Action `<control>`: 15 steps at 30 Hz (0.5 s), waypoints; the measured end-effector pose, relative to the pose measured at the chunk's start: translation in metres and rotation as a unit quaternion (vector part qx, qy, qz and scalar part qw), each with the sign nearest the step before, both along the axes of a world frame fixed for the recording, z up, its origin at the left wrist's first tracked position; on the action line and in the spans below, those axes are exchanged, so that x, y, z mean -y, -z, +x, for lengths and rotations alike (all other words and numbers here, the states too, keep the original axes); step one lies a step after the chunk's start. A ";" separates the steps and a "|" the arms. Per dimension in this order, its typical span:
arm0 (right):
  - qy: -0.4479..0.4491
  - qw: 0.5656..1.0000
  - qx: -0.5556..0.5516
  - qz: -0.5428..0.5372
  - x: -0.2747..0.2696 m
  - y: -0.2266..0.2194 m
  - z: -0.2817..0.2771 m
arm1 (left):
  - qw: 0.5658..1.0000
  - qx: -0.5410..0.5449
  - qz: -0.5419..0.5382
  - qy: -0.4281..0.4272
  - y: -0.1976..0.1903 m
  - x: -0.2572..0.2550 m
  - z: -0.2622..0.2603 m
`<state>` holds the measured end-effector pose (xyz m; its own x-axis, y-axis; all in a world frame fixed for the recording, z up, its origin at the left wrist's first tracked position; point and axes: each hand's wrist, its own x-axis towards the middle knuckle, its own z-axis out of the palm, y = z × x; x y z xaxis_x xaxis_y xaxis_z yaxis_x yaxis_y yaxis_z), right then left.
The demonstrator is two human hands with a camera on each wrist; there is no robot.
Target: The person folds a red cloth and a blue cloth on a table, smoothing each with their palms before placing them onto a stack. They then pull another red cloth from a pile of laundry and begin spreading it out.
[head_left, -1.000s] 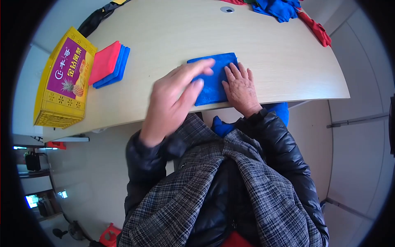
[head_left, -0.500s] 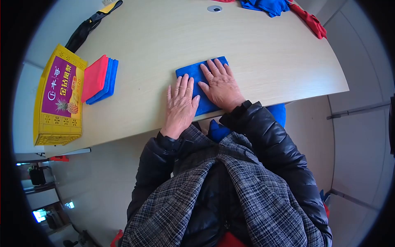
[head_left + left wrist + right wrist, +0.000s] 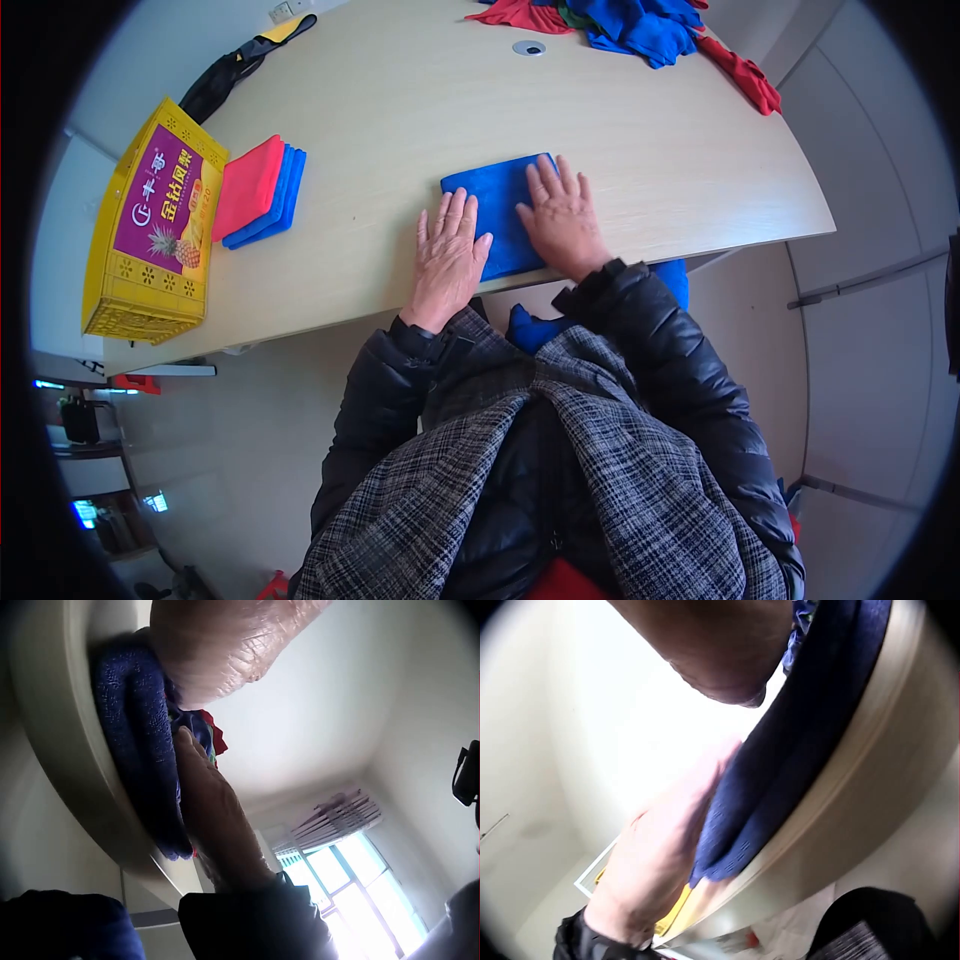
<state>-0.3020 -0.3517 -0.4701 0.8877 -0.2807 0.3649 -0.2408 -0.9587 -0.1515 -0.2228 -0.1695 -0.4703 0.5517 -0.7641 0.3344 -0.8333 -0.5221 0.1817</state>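
Note:
A folded blue towel [image 3: 505, 225] lies flat at the front edge of the table. My left hand [image 3: 447, 262] rests along its left side, with straight fingers and the thumb on the cloth. Over the right side lies my right hand [image 3: 565, 222], palm down, its fingers stretched toward the far corner. In the left wrist view, the towel's thick folded edge [image 3: 139, 742] shows in layers, with the right hand [image 3: 221, 817] beyond it. From the right wrist, the left hand [image 3: 656, 855] appears against the towel's other end [image 3: 739, 832].
To the left, a red folded cloth [image 3: 248, 185] overlaps blue folded cloths [image 3: 292, 195], beside a yellow box [image 3: 150, 215]. Loose blue cloths [image 3: 640, 30] and red cloths [image 3: 745, 75] lie at the back right. A black and yellow strap-like item [image 3: 235, 70] lies at the back left.
My left hand came down from above the towel onto its left side. My right hand moved inward over the towel, then back out to its right edge.

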 end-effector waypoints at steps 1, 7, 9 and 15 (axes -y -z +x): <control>-0.008 1.000 0.007 -0.007 -0.007 -0.002 -0.005 | 1.000 0.003 -0.007 0.000 -0.005 0.003 0.001; -0.053 0.997 -0.005 0.057 -0.046 -0.003 -0.036 | 0.999 0.012 0.022 0.023 0.002 0.004 0.017; -0.069 0.994 -0.001 0.082 -0.037 -0.002 -0.051 | 0.999 0.017 0.022 0.019 0.003 0.005 0.020; -0.084 0.991 -0.045 0.089 -0.017 -0.010 -0.073 | 0.999 0.031 0.023 -0.001 -0.008 0.000 0.006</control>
